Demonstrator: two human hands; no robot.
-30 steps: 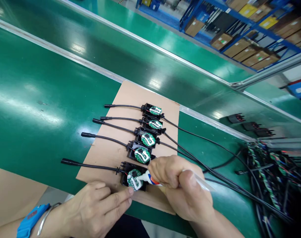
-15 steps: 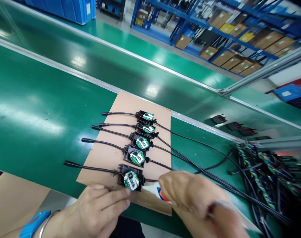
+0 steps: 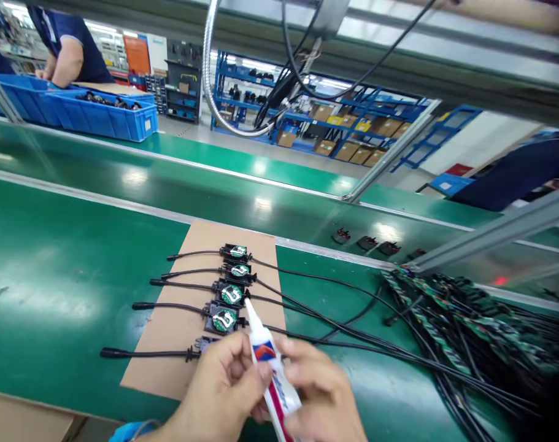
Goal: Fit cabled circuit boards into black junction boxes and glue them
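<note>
Clasped in both hands at lower centre, over the near edge of the work area: a white plastic squeeze tube with blue, orange-red and magenta print point(image 3: 279, 393). With the left hand point(image 3: 228, 390), closed on the tube's left side, thumb laid across the printed front. With the right hand point(image 3: 323, 390), bent round the tube's other side, fingers curled, partly blurred. Tilted up and away to the left: the tube's tapered white nozzle point(image 3: 253, 318), tip in line of sight beside the third housing from the front; contact there, cannot tell. Beyond the hands, flat on a glossy green workbench point(image 3: 53, 276): a tan cardboard sheet point(image 3: 154, 334). Across it, in a row running away: five black rectangular plastic housings point(image 3: 209, 323), the nearest mostly hidden by the left hand. In each of the four farther ones, a round green circuit board point(image 3: 224, 320) with a curved white bead on top. Off to the left from the row, short black cables point(image 3: 169, 354) with plug ends; off to the right, long black cables point(image 3: 343, 344) toward a tangled heap of green boards and dark wiring point(image 3: 449, 319). At upper left, across the bench, a blue plastic bin with dark parts inside point(image 3: 108, 123), near a co-worker in a dark blue top point(image 3: 86, 52).
</note>
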